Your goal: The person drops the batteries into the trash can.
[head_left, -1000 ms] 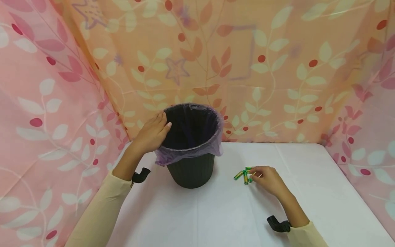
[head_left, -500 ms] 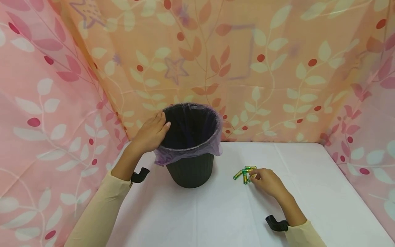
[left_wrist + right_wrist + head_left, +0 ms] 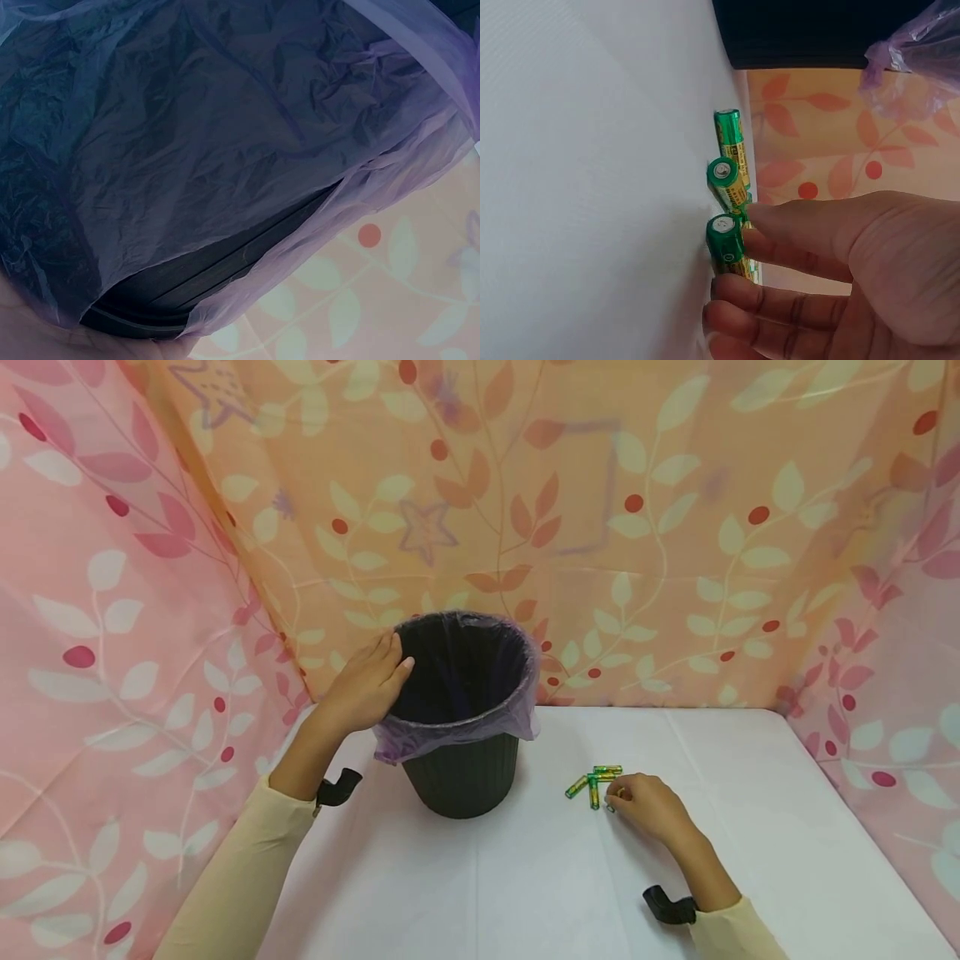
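Observation:
A dark ribbed trash bin (image 3: 461,777) lined with a thin purple bag (image 3: 498,720) stands on the white table. My left hand (image 3: 367,685) lies against its left rim, fingers fairly straight and thumb at the opening. The left wrist view shows only part of that palm beside the bag. To the right of the bin, my right hand (image 3: 648,806) pinches a green and gold battery (image 3: 726,244) between thumb and fingers, close to the tabletop. Several similar batteries (image 3: 577,787) lie in a loose group just left of those fingertips.
The white-covered table (image 3: 525,893) spreads around the bin and batteries. Behind it hangs an orange leaf-patterned cloth (image 3: 562,527), with pink patterned cloth (image 3: 150,635) at the left and more at the right. Black curved pieces (image 3: 670,906) sit at both wrists.
My right hand has drawn slightly toward me, pulling the pinched battery away from the others. The left hand stays at the bin's rim.

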`<action>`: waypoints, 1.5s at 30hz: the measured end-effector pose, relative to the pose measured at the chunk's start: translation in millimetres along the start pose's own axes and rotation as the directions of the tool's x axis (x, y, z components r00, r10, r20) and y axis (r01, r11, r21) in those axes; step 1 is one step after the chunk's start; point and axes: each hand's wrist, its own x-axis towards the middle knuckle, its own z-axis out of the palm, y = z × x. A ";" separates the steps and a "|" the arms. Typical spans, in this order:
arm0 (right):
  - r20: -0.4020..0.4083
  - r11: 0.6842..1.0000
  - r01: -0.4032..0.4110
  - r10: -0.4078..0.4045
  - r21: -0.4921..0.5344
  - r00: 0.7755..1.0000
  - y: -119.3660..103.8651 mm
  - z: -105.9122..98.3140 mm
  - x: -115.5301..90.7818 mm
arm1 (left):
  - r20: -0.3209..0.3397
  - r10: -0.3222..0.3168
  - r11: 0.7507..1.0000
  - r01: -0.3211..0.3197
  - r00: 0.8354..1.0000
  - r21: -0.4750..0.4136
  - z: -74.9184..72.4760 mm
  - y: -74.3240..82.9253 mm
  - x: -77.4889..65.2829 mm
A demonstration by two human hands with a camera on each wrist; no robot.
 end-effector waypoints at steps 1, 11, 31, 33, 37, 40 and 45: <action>0.002 1.000 -0.005 0.005 -0.005 1.000 0.0 0.1 -0.7 | 0.000 0.001 1.000 -0.001 1.000 -0.002 0.2 0.1 0.0; -0.021 0.997 -0.056 0.054 -0.061 0.998 -0.8 -1.2 -3.4 | -0.001 -0.001 1.000 0.001 1.000 -0.006 0.0 -0.3 -1.2; 0.001 0.975 -0.184 0.186 -0.125 0.983 3.3 -8.7 -4.1 | 0.004 -0.006 1.000 0.006 1.000 -0.007 -0.8 -0.2 -0.5; 0.008 0.974 -0.186 0.188 -0.128 0.982 3.1 -9.1 -4.2 | 0.001 -0.005 1.000 0.005 1.000 -0.003 -0.8 -0.3 -0.3; 0.014 0.973 -0.183 0.187 -0.138 0.982 3.5 -9.9 -4.3 | -0.004 -0.003 1.000 0.003 1.000 0.004 -0.8 -0.1 -0.2; 0.017 0.974 -0.174 0.179 -0.145 0.984 3.9 -10.8 -4.8 | -0.005 -0.004 1.000 0.004 1.000 0.004 -0.6 0.3 -0.2; 0.004 0.976 -0.160 0.163 -0.148 0.987 4.8 -13.8 -4.8 | -0.003 -0.009 1.000 0.009 1.000 -0.001 0.0 -0.2 0.1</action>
